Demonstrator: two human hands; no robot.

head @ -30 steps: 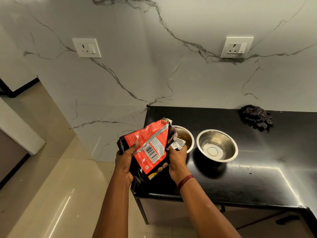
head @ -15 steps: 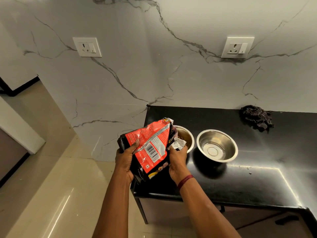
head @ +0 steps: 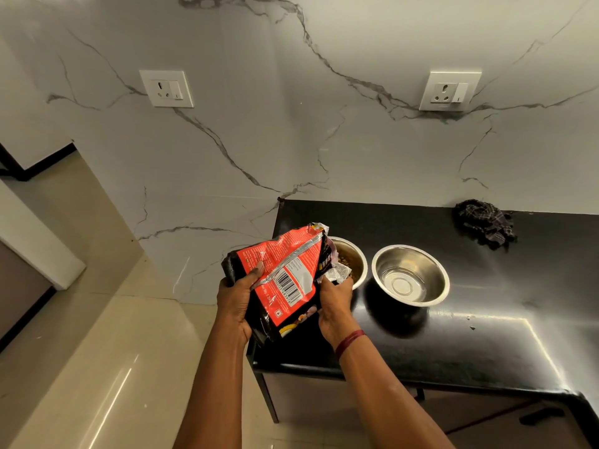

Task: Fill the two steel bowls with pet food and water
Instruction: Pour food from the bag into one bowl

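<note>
Place: a home kitchen, most likely.
Counter (head: 486, 351): black polished stone, set against the wall.
Wall (head: 356, 140): white marble-look panels with grey veins.
Sockets: two switch sockets, left (head: 166, 88) and right (head: 450, 91).
Floor (head: 97, 367): glossy beige tiles.
Cloth (head: 484, 222): dark checked rag on the counter.

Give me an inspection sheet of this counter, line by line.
Surface: black countertop, glossy, a few small crumbs.
Job's things: food bag tilted over left bowl, which holds brown kibble; right bowl looks empty of food, water cannot be told.
Clutter: dark checked cloth at the back by the wall.
Grippers: left hand and right hand both grip the bag.
Cables: nothing seen.
Surroundings: marble-pattern wall, two wall sockets, tiled floor.
</note>
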